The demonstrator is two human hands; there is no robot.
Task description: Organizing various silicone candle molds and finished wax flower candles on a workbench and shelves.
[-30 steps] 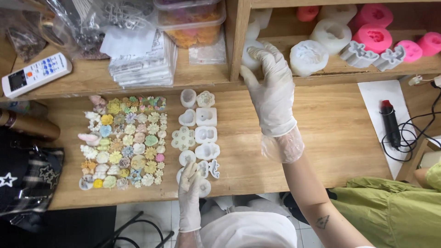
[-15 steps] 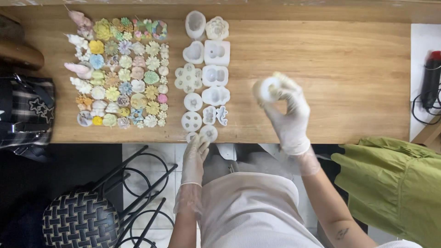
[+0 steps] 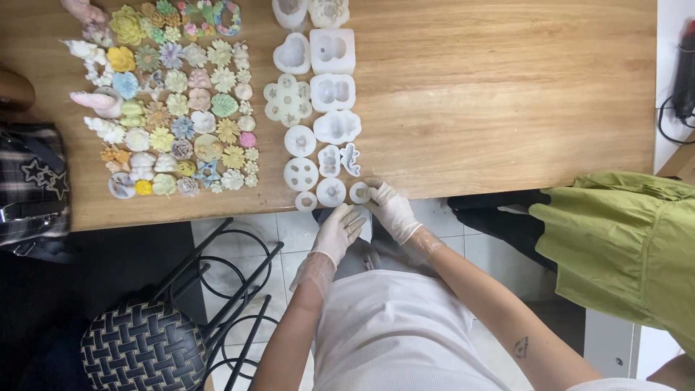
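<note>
Both my hands wear thin white gloves. At the near edge of the wooden table, my right hand has its fingertips closed on a small round white mould, which rests at the end of a row of white silicone moulds. Just below the table edge hangs my left hand, empty, with its fingers loosely spread. It is close to another small round mould. To the left lies a grid of several small pastel flower and shell casts.
A black woven stool with a wire frame stands below the table on the left. A dark checked bag sits at the left edge. A green garment lies at the right, and a black corded tool at the far right.
The view dropped from the shelf to the table's near edge. My right hand carried a white mould down from the shelf to the end of the mould row. My left hand slid off the table.
</note>
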